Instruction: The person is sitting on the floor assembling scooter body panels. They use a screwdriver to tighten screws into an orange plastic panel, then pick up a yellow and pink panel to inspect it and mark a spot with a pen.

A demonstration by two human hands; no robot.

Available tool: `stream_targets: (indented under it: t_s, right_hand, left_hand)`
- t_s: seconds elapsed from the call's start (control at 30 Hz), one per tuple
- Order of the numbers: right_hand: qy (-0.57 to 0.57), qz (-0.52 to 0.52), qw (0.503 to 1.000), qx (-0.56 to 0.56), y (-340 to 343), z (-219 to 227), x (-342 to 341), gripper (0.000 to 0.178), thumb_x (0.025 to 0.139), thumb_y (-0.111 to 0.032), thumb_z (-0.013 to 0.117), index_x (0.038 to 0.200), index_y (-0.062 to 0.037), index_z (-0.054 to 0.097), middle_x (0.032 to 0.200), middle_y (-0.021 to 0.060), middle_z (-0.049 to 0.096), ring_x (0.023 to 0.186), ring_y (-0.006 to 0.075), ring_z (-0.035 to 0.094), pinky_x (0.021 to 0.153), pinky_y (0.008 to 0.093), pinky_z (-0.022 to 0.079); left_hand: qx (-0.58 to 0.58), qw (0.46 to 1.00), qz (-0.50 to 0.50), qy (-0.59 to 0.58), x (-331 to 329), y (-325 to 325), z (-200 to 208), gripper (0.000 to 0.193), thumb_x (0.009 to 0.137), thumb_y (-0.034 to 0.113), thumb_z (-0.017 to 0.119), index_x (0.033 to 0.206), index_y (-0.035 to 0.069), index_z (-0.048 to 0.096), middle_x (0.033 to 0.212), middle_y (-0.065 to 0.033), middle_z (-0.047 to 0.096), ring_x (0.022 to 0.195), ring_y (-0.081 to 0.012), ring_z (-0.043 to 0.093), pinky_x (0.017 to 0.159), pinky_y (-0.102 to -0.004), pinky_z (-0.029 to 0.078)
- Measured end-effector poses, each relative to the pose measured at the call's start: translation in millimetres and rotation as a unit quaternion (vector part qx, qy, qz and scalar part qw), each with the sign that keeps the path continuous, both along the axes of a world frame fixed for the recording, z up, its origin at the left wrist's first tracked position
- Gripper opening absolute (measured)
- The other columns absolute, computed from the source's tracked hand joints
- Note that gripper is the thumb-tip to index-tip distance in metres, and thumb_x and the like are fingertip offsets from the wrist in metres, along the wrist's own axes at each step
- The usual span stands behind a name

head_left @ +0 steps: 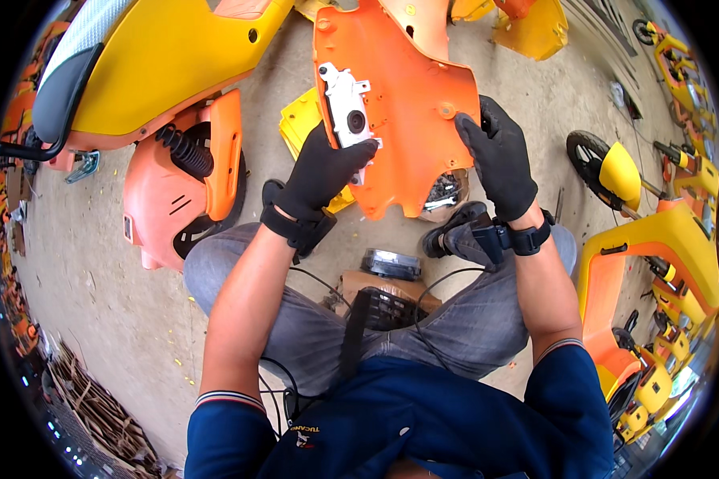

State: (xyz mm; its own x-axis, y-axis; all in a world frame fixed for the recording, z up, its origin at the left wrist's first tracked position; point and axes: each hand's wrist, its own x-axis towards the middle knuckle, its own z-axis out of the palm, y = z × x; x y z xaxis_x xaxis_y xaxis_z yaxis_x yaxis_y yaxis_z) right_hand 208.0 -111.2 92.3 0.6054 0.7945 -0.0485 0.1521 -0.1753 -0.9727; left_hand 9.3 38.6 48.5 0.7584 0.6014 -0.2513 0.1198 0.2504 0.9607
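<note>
Both hands, in black gloves, hold a large orange plastic body panel (415,120) up in front of me. My left hand (315,172) is closed on the panel's left edge, with the thumb laid over the lower part of a white plastic piece (345,104). That piece lies along the panel's left side and has a round black centre and small tabs; I cannot tell how it is fastened. On the right edge, my right hand (499,156) grips the panel between thumb and fingers. Small round bosses dot the panel's surface.
At the left stands a scooter with a yellow body panel (160,64) and black shock absorber (185,152). A yellow part (299,116) lies behind the panel. Below it sits a box of small metal parts (445,194). More yellow scooters (655,231) line the right.
</note>
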Motion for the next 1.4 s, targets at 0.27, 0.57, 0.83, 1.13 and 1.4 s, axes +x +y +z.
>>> stream_targets:
  t_s: [0.27,0.57,0.83,1.13,1.4]
  right_hand:
    - [0.010,0.035,0.999,0.012,0,0,1,0.026,0.093,-0.016,0.063,0.114,0.0004,0.063,0.077,-0.0023,0.057,0.065,0.0046,0.045,0.058,0.0233,0.038]
    - [0.031,0.067,0.997,0.007,-1,7,1,0.028,0.096,-0.015,0.063,0.120,0.0000,0.061,0.088,-0.0022,0.061,0.072,0.0034,0.048,0.064,0.0215,0.041]
    - [0.017,0.074,0.997,-0.006,-3,6,0,0.030,0.095,-0.016,0.064,0.120,-0.0005,0.061,0.087,-0.0022,0.061,0.070,0.0036,0.047,0.062,0.0219,0.041]
    - [0.024,0.070,0.997,0.014,-3,4,0,0.031,0.095,-0.017,0.065,0.121,-0.0007,0.061,0.088,-0.0014,0.063,0.071,0.0045,0.049,0.063,0.0218,0.042]
    - [-0.026,0.087,0.996,0.000,-2,5,-2,0.031,0.094,-0.015,0.065,0.122,-0.0024,0.061,0.087,-0.0018,0.062,0.071,0.0036,0.049,0.063,0.0220,0.043]
  left_hand:
    - [-0.155,0.981,0.054,-0.099,4,12,7,0.014,0.089,0.010,0.067,0.100,0.003,0.063,0.086,-0.0026,0.065,0.074,-0.0109,0.061,0.066,-0.0265,0.049]
    - [-0.153,0.980,0.060,-0.108,-3,16,4,0.007,0.087,0.009,0.066,0.089,0.002,0.064,0.077,-0.0043,0.064,0.071,-0.0135,0.060,0.067,-0.0283,0.048]
    - [-0.077,0.992,0.058,-0.079,-3,17,5,0.005,0.085,0.005,0.064,0.084,0.001,0.062,0.074,-0.0051,0.063,0.068,-0.0143,0.060,0.066,-0.0286,0.048]
    - [-0.053,0.993,0.066,-0.078,-5,19,10,0.008,0.086,0.007,0.066,0.091,0.002,0.062,0.078,-0.0030,0.064,0.069,-0.0128,0.060,0.065,-0.0283,0.048]
    - [-0.020,0.987,0.132,-0.094,-3,11,18,0.014,0.089,0.005,0.066,0.103,0.002,0.063,0.084,-0.0019,0.066,0.073,-0.0107,0.062,0.065,-0.0271,0.049]
